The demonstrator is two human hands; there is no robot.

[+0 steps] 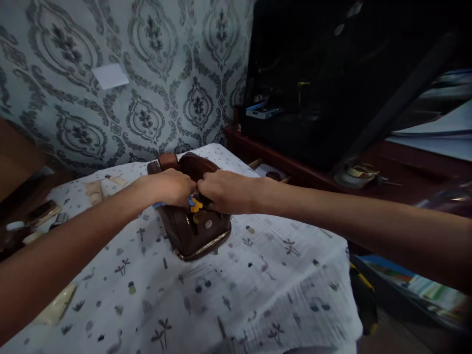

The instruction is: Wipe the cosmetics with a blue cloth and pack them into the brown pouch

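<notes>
A small brown leather pouch (pixel 191 233) with a metal zip stands on a white patterned cloth (pixel 258 285) in the middle of the table. My left hand (pixel 167 188) and my right hand (pixel 223 191) meet on top of it, both with fingers curled closed at its opening. Small yellow and blue pieces (pixel 195 204) poke out between the fingertips, just above the pouch's front. I cannot make out exactly what those pieces are or which hand holds them.
Several cosmetic tubes and small items (pixel 94 191) lie at the table's left. A dark wooden shelf (pixel 295 167) with a round tin (pixel 356 174) stands to the right, under a black open case (pixel 332 73). Patterned wallpaper is behind.
</notes>
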